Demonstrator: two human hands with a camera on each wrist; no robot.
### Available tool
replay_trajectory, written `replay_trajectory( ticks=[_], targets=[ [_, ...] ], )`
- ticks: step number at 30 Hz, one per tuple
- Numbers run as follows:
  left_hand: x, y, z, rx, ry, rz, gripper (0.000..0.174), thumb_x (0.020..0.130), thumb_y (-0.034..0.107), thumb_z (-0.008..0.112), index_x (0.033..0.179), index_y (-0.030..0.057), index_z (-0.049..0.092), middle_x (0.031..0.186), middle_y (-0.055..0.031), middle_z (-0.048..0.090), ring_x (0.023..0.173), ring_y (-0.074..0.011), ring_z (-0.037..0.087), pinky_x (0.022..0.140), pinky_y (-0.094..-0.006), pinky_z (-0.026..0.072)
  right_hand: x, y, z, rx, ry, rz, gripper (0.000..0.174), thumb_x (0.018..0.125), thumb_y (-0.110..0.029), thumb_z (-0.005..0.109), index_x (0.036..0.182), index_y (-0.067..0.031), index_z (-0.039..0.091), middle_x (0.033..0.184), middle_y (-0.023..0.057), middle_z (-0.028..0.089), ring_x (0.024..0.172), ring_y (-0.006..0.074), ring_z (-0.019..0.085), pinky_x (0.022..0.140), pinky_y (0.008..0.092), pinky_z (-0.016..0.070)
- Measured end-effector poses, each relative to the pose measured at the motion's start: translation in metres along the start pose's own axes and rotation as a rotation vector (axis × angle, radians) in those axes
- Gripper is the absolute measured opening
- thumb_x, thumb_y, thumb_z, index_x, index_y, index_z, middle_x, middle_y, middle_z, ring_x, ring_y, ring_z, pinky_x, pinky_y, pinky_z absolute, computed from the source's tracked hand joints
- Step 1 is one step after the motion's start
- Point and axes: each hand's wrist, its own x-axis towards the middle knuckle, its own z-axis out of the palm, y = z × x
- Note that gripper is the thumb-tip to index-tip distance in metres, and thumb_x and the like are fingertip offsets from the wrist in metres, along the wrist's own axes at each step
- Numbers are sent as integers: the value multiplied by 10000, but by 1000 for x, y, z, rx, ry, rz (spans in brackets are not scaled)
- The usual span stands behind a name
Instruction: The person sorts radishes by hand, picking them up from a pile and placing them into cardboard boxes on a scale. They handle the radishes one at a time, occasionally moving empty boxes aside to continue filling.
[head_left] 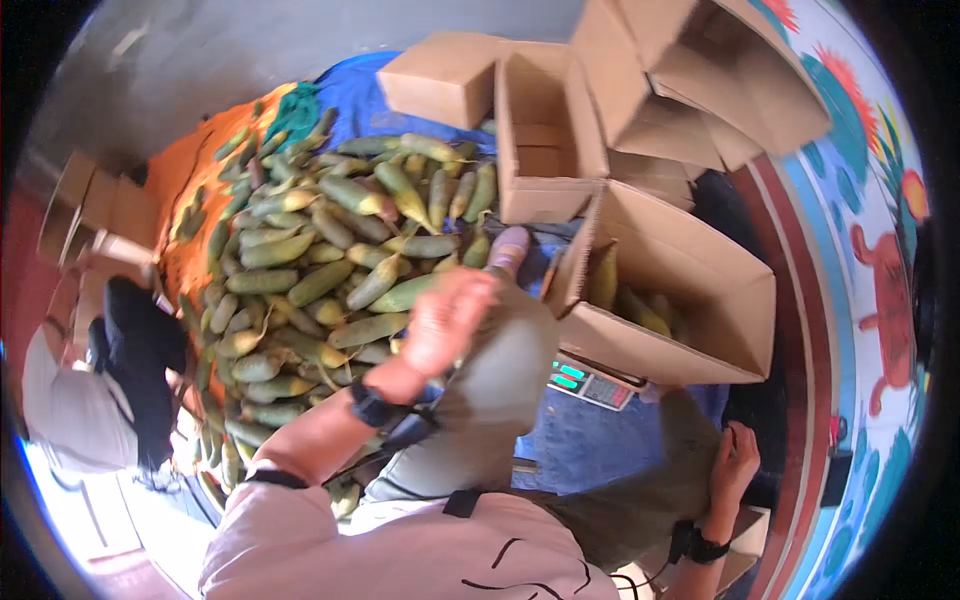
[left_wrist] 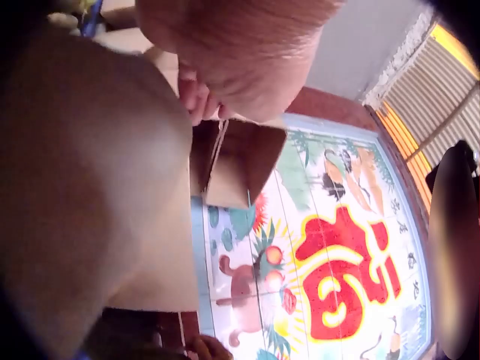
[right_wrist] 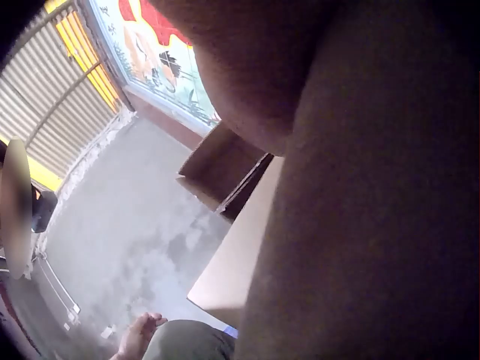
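Note:
In the head view my left hand [head_left: 448, 318] is blurred above my bent left knee, overlapping the near side of a pile of green radishes [head_left: 322, 283]; it holds nothing. Its palm [left_wrist: 247, 56] fills the top of the left wrist view, finger ends bent in. My right hand [head_left: 736, 462] rests beside my right thigh, fingers loosely curled around nothing. Between the legs and the wall, an open cardboard box [head_left: 690, 340] contains a few green radishes [head_left: 640, 308]. Below its near edge shows a digital scale [head_left: 592, 384] with lit green digits.
An empty-looking open carton [head_left: 545, 130] stands behind the box, with a closed carton [head_left: 440, 80] left of it and larger open cartons [head_left: 700, 75] to the right. Blue sheeting [head_left: 590, 450] covers the floor. A tiled, painted wall [head_left: 880, 300] borders the right; another person [head_left: 80, 390] is at left.

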Motion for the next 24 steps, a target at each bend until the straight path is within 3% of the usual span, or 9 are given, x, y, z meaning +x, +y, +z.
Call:
replay_trajectory(
  ticks=[6,8,9,12,13,16,19,21,24],
  targets=[
    [-29,-170,-106,309,98,-444,200,858,111,530,1002,6,621,1031,-137,609,988,-243,563,869,-319,434,-1,8,2,-28,55,-38,86,750,-30,608,835,-27,593,750,147,594,699,333,584,621,399,468],
    [-53,-244,-165,1054,-316,-164,366,878,238,511,1121,-36,518,1087,-154,580,1017,-258,539,876,-351,419,-2,8,3,-39,83,-68,68,740,-43,616,798,-40,581,720,125,581,664,316,575,575,399,453],
    [-79,-344,-219,845,-378,-282,327,858,248,512,1039,-20,557,1050,-181,574,1016,-333,518,877,-405,403,-1,5,2,-37,77,-47,60,744,-52,616,788,-49,575,702,118,569,645,307,571,562,387,449],
    [-67,-260,-186,1181,-465,-533,330,855,179,483,1156,50,520,1073,-200,550,1009,-355,514,867,-438,407,-2,0,0,-95,71,-24,58,742,-57,616,781,-56,573,680,105,554,632,289,571,561,381,453],
    [-122,-362,-276,1642,-1003,-59,415,879,143,442,1293,115,437,1148,-158,548,1058,-296,517,895,-437,418,-4,0,1,-93,58,-32,55,745,-64,614,781,-57,573,678,101,553,631,286,571,562,382,453],
    [-128,-304,-248,774,-377,-940,473,896,185,490,1310,-9,367,1272,-220,444,1124,-363,447,932,-443,411,-3,2,4,-96,57,-39,52,751,-83,607,775,-58,568,681,96,547,631,282,569,567,372,457],
    [-194,-394,-312,1409,-862,-492,578,883,189,515,1378,47,254,1348,-192,367,1132,-361,444,907,-475,432,-2,0,5,-133,36,-31,58,751,-98,602,769,-60,562,685,91,540,636,280,569,580,367,461],
    [-117,-239,-200,1086,-431,-1163,669,859,217,567,1405,110,197,1379,-154,328,1158,-331,433,910,-480,440,-2,1,6,-146,40,-24,60,747,-96,603,768,-59,561,685,90,537,638,281,569,584,367,462],
    [-115,-258,-188,1444,-405,-1255,753,803,260,654,1401,146,210,1368,-133,343,1159,-297,442,898,-464,456,-1,-1,4,-147,29,-20,63,742,-94,603,769,-58,559,688,91,535,644,282,568,590,369,463]
  ],
)
